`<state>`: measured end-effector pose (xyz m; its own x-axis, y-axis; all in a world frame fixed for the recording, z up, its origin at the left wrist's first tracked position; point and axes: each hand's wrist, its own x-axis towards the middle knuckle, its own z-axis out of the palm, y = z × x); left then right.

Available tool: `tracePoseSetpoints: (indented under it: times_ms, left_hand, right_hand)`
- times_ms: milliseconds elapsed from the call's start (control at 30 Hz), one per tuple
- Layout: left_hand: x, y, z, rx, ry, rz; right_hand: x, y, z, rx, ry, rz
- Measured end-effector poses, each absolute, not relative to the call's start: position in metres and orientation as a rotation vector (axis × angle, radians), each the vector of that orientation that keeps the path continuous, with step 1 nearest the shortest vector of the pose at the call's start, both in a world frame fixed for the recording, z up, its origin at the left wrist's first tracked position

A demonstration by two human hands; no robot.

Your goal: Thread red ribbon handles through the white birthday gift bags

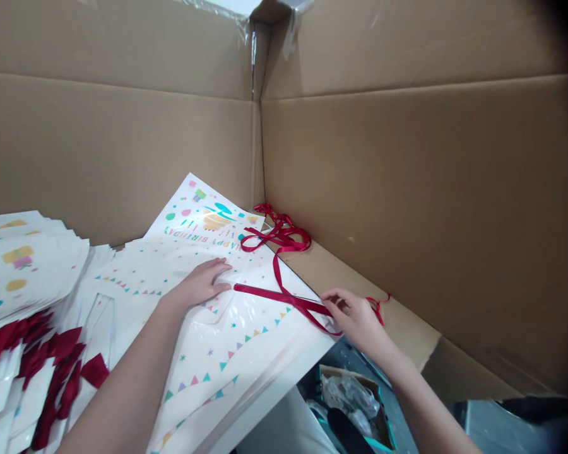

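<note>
White printed sheets with coloured bunting patterns lie in a stack in front of me. My left hand rests on the top sheet, its fingers spread and holding nothing. Near the right edge of the stack, my right hand pinches the dark red ribbon, which runs left across the sheet to a point just beside my left fingertips. More of the ribbon loops away behind, toward the box corner. A sheet with upside-down birthday lettering sticks out at the back.
Tall cardboard walls meet in a corner behind the sheets. On the left stand piles of printed paper pieces with red ribbon ends. Below the right edge, a small box holds clear plastic. Red string lies on the cardboard ledge.
</note>
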<state>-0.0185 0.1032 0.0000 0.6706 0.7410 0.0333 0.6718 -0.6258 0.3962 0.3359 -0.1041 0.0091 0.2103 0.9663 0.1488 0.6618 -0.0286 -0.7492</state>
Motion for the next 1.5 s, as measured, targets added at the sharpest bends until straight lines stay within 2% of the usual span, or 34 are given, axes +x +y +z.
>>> tracePoseSetpoints:
  times_ms: [400, 767, 1100, 1333, 1500]
  left_hand:
    - [-0.018, 0.099, 0.004, 2.525, 1.123, 0.268]
    - [-0.016, 0.097, 0.003, 2.515, 1.125, 0.3]
    - [-0.014, 0.092, 0.006, 2.537, 1.112, 0.321]
    - [-0.014, 0.093, 0.006, 2.44, 1.107, 0.294]
    - [-0.026, 0.102, 0.008, 2.398, 1.192, 0.424]
  right_hand:
    - [0.288, -0.102, 0.007, -1.704, -1.52, 0.471]
    - [0.236, -0.083, 0.02, -1.688, -1.852, 0.376]
    - [0.19, -0.05, 0.027, -1.491, -2.195, 0.351]
    - [0.182, -0.045, 0.022, -1.462, -2.253, 0.32]
    - [0.193, -0.049, 0.02, -1.499, -2.226, 0.274]
